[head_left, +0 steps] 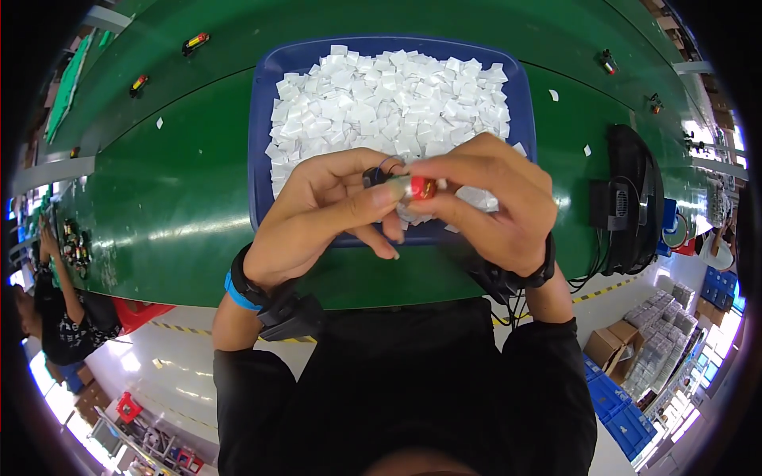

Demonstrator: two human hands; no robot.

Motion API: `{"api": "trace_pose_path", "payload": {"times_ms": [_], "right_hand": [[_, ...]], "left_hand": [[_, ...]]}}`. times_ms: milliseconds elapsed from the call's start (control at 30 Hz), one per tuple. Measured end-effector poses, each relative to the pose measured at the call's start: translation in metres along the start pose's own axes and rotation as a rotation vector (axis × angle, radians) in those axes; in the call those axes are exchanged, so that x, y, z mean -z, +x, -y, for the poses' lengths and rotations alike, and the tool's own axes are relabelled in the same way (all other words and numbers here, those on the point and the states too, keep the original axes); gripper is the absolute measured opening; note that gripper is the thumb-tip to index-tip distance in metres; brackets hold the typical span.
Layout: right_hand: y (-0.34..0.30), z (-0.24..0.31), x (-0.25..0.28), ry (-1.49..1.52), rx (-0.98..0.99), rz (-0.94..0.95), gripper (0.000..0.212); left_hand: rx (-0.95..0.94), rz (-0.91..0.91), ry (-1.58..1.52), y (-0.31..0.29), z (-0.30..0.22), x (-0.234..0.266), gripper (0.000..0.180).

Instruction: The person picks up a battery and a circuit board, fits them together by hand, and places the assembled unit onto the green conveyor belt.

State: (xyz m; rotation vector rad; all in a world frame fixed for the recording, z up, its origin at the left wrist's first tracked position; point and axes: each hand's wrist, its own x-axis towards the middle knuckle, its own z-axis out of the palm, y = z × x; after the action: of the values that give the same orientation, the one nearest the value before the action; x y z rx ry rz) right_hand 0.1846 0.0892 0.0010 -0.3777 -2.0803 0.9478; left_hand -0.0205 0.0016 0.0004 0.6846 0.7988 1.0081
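Left hand: the left hand (305, 216) is half curled, palm turned inward, its thumb and index finger pinching a small cylinder (422, 188) from one side; the lower fingers hang loose.
Right hand: the right hand (512, 208) comes from the other side, thumb and fingertips closed down on the red end. Whether a white scrap is caught there too, I can't tell for blur.
Small cylinder: up in the air over the near half of the tray, between both sets of fingertips, lying crosswise; two-sided support probably keeps so short a thing from rolling.
Black piece: a dark, blocky black piece (373, 177) sits by the left fingers, a thin wire (386, 163) looping above it; its join with the cylinder is hidden.
Cylinder's finish: shiny red wrap at one end, paler toward the left thumb.
Tray: smooth blue tray (256, 143) with rounded corners, mid-worktop near the front edge, seemingly set there for easy reach.
White pieces: thin, flat, roughly square white pieces (389, 99), paper-like, heaped at all angles.
Worktop: glossy green worktop (178, 194); dark units with red and yellow parts (195, 43) lie toward its far left corner.
Right edge: a curved black object (635, 151) stands there, cables below.
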Motion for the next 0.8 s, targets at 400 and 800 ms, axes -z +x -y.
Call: {"api": "trace_pose_path", "payload": {"times_ms": [400,800], "right_hand": [[-0.006,-0.002,-0.007,-0.019,-0.056,-0.108,0.023],[-0.009,-0.005,-0.013,0.111,-0.245,-0.027,0.015]], "left_hand": [[-0.02,-0.142,0.043,0.005,0.0,-0.005,0.034],[-0.223,-0.261,0.277,0.004,0.016,-0.013,0.026]]}}
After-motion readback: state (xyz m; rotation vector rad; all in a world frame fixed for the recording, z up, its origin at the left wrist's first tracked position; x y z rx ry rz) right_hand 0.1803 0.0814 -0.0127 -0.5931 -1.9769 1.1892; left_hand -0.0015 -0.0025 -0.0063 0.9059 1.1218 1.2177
